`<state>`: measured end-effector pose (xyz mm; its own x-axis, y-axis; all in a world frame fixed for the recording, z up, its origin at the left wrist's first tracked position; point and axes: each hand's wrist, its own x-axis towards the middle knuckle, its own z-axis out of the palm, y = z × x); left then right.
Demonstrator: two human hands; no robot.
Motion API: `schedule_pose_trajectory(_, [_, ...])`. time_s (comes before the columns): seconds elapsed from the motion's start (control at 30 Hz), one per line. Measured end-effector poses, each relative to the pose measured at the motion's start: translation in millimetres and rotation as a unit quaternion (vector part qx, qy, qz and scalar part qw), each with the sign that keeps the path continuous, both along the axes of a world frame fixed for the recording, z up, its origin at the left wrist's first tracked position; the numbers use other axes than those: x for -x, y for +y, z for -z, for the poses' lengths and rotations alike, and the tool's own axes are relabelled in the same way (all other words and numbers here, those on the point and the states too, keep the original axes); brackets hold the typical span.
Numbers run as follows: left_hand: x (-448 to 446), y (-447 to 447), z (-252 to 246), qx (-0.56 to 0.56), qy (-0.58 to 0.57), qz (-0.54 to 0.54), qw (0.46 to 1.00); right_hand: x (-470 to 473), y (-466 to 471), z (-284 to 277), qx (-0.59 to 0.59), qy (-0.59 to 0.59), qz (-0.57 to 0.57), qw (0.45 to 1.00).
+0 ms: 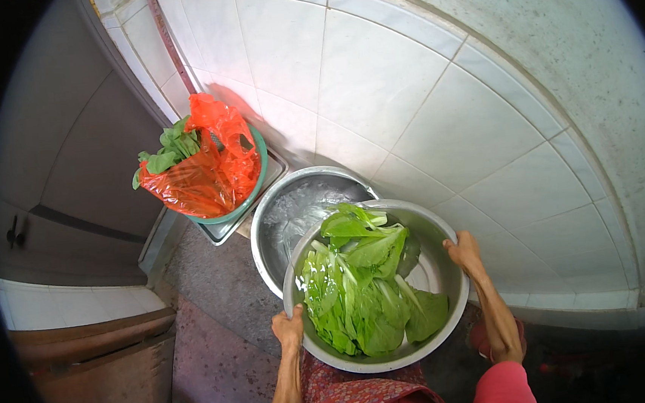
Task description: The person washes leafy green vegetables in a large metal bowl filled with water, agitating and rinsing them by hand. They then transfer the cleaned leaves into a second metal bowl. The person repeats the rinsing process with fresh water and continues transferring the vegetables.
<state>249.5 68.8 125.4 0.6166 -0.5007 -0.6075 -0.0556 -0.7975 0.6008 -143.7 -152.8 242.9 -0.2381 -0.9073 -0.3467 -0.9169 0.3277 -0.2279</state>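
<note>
Between my hands is a wide metal basin [447,311], tilted, its far rim overlapping a second metal basin. My left hand [289,329] grips the rim at the near left, thumb on top. On the opposite side my right hand [464,252] grips the right rim. Wet leafy greens [359,301] with pale stalks fill the left and middle of the held basin, and shiny water shows among them. The second metal basin [284,221] contains clear, rippled water; its near right part is hidden behind the one I hold.
Beyond at the left, a green plastic basin [262,161] on a metal tray [220,232] holds a red plastic bag [201,174] with leafy vegetables [168,148]. A tiled wall [405,98] runs along the back and right. Dark cabinet doors [69,164] stand at left.
</note>
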Motion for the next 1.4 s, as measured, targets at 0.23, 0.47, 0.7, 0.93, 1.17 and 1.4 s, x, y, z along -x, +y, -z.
schedule_pose_trajectory(0.23, [-2,-8,-6,0.013,0.052,-0.004,0.999,-22,-16,-27,-0.006,0.058,-0.058,0.997])
schedule_pose_trajectory(0.47, [-10,-6,8,-0.006,0.11,-0.019,0.994,-50,-30,-53,-0.01,0.088,-0.1,0.991])
schedule_pose_trajectory(0.7, [-25,-20,5,-0.013,0.224,-0.035,0.974,-95,-51,-83,0.032,0.075,-0.175,0.981])
schedule_pose_trajectory(0.93, [-32,-31,7,-0.092,0.342,-0.023,0.935,-183,-110,-124,-0.052,0.182,-0.327,0.926])
schedule_pose_trajectory(1.17, [-17,-22,41,-0.102,0.5,-0.023,0.86,-280,-135,-138,-0.021,0.279,-0.414,0.866])
schedule_pose_trajectory(1.4, [5,-14,42,-0.086,0.585,-0.045,0.805,-392,-143,-125,-0.045,0.331,-0.45,0.828])
